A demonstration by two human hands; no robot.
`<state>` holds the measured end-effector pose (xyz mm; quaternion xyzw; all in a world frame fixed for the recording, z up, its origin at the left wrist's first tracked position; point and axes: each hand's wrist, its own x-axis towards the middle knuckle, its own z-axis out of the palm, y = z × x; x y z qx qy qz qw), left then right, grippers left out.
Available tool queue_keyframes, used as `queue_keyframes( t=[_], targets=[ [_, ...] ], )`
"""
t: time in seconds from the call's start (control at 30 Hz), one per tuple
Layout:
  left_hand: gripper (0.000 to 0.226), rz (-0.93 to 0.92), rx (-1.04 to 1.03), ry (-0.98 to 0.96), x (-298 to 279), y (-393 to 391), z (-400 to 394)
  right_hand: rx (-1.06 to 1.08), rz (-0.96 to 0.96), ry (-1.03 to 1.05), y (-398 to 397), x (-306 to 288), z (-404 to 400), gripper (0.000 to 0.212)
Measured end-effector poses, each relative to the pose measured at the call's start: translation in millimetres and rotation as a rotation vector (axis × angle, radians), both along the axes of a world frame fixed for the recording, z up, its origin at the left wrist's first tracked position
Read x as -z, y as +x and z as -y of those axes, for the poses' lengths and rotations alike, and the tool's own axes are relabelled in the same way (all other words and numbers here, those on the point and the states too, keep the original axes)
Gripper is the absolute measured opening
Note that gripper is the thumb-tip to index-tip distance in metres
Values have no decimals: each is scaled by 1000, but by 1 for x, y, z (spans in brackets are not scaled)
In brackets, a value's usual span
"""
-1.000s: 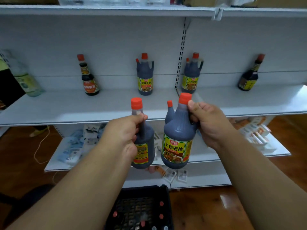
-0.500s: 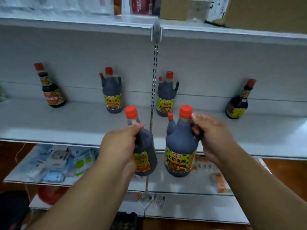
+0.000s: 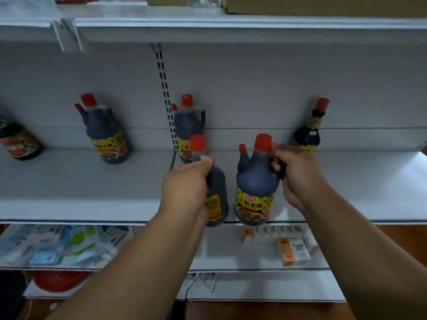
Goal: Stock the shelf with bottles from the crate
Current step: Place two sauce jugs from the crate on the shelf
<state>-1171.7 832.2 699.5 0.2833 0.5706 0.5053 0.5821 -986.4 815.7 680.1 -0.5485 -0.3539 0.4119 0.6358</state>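
**Two bottles held at the front edge of the white shelf**

Surface and room: A white metal shelf (image 3: 69, 185) runs across the view, with a white back panel and a slotted upright (image 3: 164, 88). A second shelf board (image 3: 231, 26) sits above it. Against the back panel, left to right, stand a round dark bottle (image 3: 19, 144), a jug bottle (image 3: 107, 135), a second jug bottle (image 3: 188, 121) and a narrow-necked bottle (image 3: 310, 132). A lower shelf (image 3: 226, 250) carries blue-green packets (image 3: 57, 243) at left and small boxes (image 3: 293, 250) at right. The floor below is brown wood.

Hands: The left hand (image 3: 184, 188) grips the neck of a slim red-capped bottle (image 3: 216, 195). The right hand (image 3: 298, 174) is curled round the handle of a large red-capped bottle (image 3: 255, 183). Both bottles are upright, close side by side, at the shelf's front edge; whether they rest on it cannot be told.

Change: Compared with half a second ago, both bottles are further in over the shelf, and the view has moved closer and shifted right.
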Motion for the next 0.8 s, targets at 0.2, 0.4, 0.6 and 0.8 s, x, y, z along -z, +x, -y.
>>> queue_keyframes(
  t=[0.2,0.4,0.6,0.8],
  targets=[
    [9,1,112,40,8,25,-3,121,-2,-36,16,5,-9,43],
    [4,8,189,84,13,31,-22,144,22,-12,29,6,-17,42],
    [43,-475,208,273,60,-1,-35,161,507,-135,31,15,-3,23],
    [82,-634,403,359,103,10,-46,42,639,-159,30,69,2,87]
  ],
)
